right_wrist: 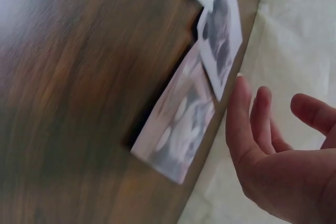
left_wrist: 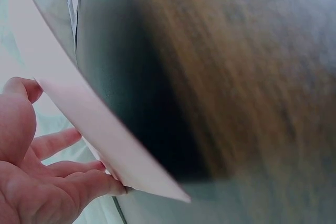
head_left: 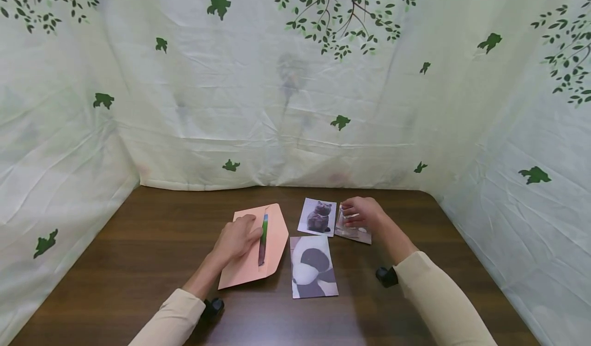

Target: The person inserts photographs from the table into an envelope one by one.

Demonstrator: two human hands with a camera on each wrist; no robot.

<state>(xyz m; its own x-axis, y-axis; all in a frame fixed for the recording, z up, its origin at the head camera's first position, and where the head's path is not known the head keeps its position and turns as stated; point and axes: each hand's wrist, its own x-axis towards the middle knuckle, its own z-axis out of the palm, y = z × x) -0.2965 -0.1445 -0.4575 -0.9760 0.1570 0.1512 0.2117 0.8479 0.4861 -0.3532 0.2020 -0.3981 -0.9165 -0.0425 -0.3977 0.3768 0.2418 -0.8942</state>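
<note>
In the head view, my left hand (head_left: 237, 237) rests on a peach-pink envelope (head_left: 240, 273). A narrow green-to-dark strip (head_left: 263, 241) shows along the envelope's opening; most of whatever it belongs to is hidden. The left wrist view has the thumb and fingertips touching one face of the envelope (left_wrist: 105, 124). My right hand (head_left: 362, 213) is over a pinkish photo card (head_left: 355, 235), partly covering it from above. Seen from the right wrist, this hand (right_wrist: 283, 156) has its fingers loosely bent and holds nothing, apart from the photo card (right_wrist: 178, 124).
A grey cat photo card (head_left: 318, 217) lies at the middle back, beside the pinkish one. Nearer the front is a larger black-and-white picture card (head_left: 314, 269). The brown wooden table (head_left: 138, 264) meets a white leaf-print curtain (head_left: 277, 104) behind.
</note>
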